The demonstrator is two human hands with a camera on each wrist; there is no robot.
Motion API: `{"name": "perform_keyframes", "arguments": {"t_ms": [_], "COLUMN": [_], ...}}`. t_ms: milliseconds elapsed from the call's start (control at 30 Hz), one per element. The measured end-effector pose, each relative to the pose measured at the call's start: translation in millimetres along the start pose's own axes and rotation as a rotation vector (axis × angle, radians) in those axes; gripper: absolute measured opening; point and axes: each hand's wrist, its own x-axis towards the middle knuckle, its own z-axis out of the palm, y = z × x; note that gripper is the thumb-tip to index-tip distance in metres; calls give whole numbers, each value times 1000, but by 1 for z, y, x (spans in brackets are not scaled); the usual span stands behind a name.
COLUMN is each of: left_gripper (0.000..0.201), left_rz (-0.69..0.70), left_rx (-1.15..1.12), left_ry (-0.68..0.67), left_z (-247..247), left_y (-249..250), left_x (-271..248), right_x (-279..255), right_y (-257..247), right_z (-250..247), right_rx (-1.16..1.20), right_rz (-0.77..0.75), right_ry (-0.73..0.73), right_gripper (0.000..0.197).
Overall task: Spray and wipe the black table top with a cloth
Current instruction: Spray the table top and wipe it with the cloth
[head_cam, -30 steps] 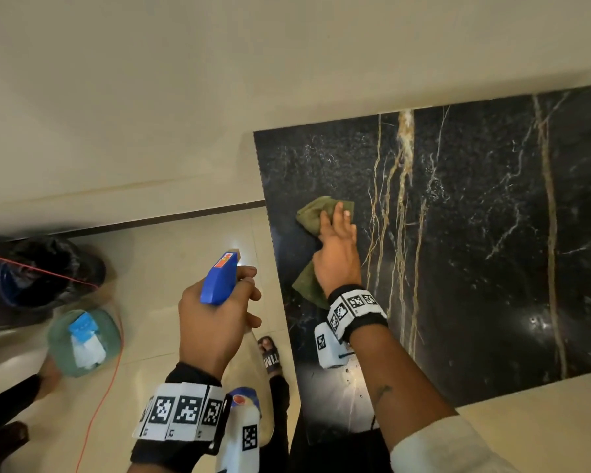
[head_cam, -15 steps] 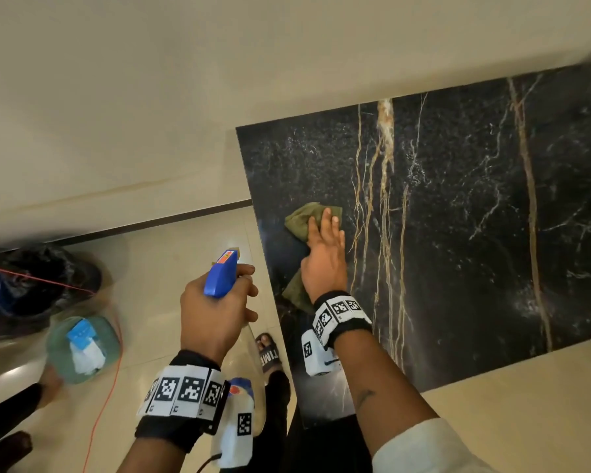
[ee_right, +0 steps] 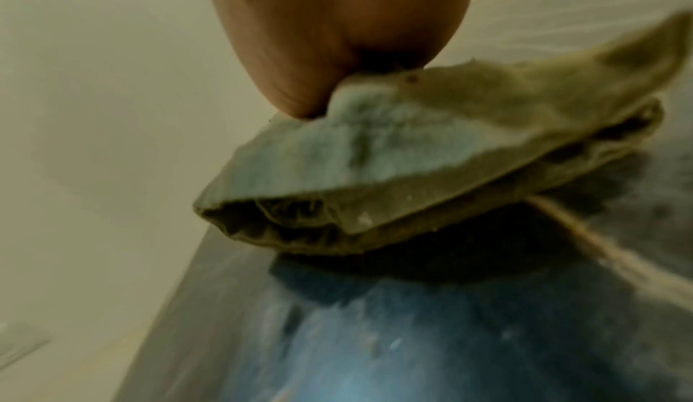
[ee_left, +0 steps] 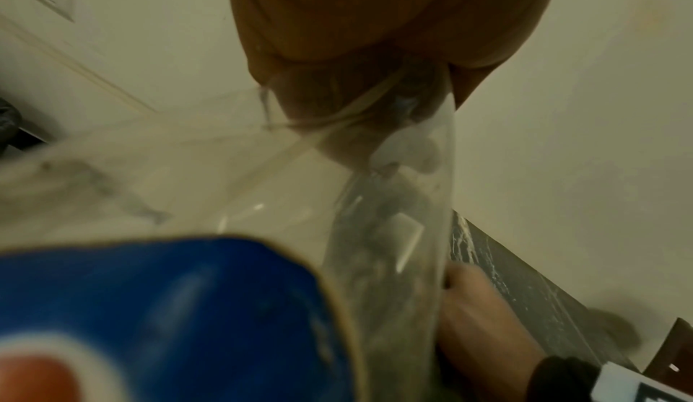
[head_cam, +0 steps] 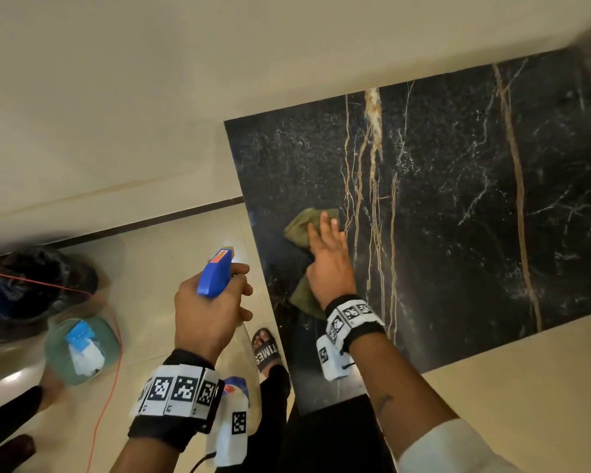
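On veined black marble [head_cam: 458,233], right hand [head_cam: 330,264] flattening crumpled (olive) cloth [head_cam: 302,223]

Left hand [head_cam: 208,310]: raised off the table's edge, fingers curled in a grip, index finger forward, banded wrist toward camera. Right hand [head_cam: 329,264]: palm down, fingers straight and together, pressing flat; forearm extended, wrist banded.

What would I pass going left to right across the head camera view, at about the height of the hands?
Dark bin → green-lidded container → left hand gripping the blue-topped spray bottle → green cloth under the right hand → gold-veined black table top.
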Motion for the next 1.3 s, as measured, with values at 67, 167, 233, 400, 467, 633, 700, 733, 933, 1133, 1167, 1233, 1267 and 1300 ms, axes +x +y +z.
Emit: {"name": "perform_keyframes", "arguments": {"t_ms": [67, 167, 233, 400, 467, 633, 700, 733, 933, 1133, 1167, 1233, 1267, 1300], "left_gripper": [19, 24, 29, 24, 27, 21, 15, 15, 34, 36, 36, 37, 37, 37], "left_rz": [9, 27, 33, 29, 28, 14, 4, 5, 38, 65, 65, 62, 62, 63], "left_rx": [0, -2, -11, -5, 1, 26, 24, 23, -8, -15, -12, -6, -5, -5], "left_ry": [-2, -5, -2, -4, -13, -13, -7, -6, -28, -33, -34, -39, -42, -48], "left_z": [-2, -3, -4, -3, -4, -12, -15, -16, -13, -19, -19, -18, -17, -14], "left_y": [-1, -2, -1, -3, -4, -12, -13, -12, 2, 5, 5, 4, 3, 3], "left_x": [-2, -4, -6, -10, -10, -9, -7, -6, -9, -8, -9, -11, -12, -14], "right_x": [3, -2, -13, -38, -33, -26, -31, -35, -52, -49, -52, -62, -67, -70], "right_y": [14, 1, -21, -40, -21, 4, -10, -18, -13, -10, -18, -29, -30, -29], "right_z": [-7, -1, 8, 23, 18, 12, 18, 22, 24, 24, 27, 31, 33, 32], "right_rx": [-34, -54, -42, 15, 13, -20, -18, -12, -54, 1, 13, 24, 19, 10], "right_rz": [65, 95, 67, -138, -151, 118, 140, 119, -108, 200, 188, 97, 42, 0], "right_ry": [44, 33, -15, -156, -144, 80, 68, 45, -87, 90, 71, -4, -47, -76], "right_gripper": [79, 81, 82, 85, 86, 83, 84, 85, 87, 83, 84, 86, 88, 88]}}
